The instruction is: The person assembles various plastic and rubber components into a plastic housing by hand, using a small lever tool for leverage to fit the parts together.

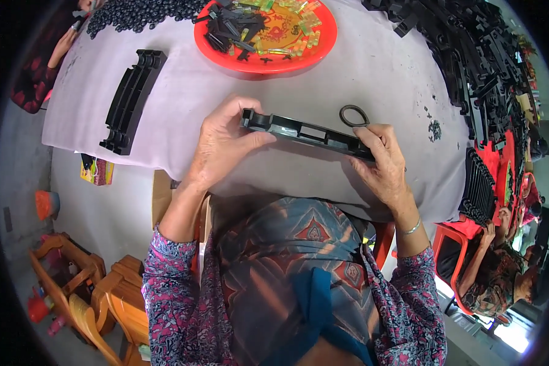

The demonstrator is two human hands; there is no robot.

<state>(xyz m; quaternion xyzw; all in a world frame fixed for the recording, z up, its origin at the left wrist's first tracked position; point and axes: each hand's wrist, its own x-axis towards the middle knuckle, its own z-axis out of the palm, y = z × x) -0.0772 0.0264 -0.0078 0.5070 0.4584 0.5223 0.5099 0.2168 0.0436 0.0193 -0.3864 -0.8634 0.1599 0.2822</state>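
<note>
My left hand point(226, 137) grips one end of a long black plastic frame point(311, 133), with the thumb along its near side. At the other end my right hand point(381, 161) pinches the same piece between thumb and fingers. The piece is held level above the table, and slots along its length show light through them. Beside my right fingers a dark ring-shaped handle point(354, 116) sticks out; the rest of it is hidden by the hand. A similar black plastic frame point(133, 102) lies apart on the cloth at the left.
A red plate point(268, 67) at the far side holds yellow-green vials and small black parts. Small round black pieces point(143, 13) are heaped at the far left. Black plastic parts point(470, 67) pile up at the right. Other people point(491, 268) sit right and far left.
</note>
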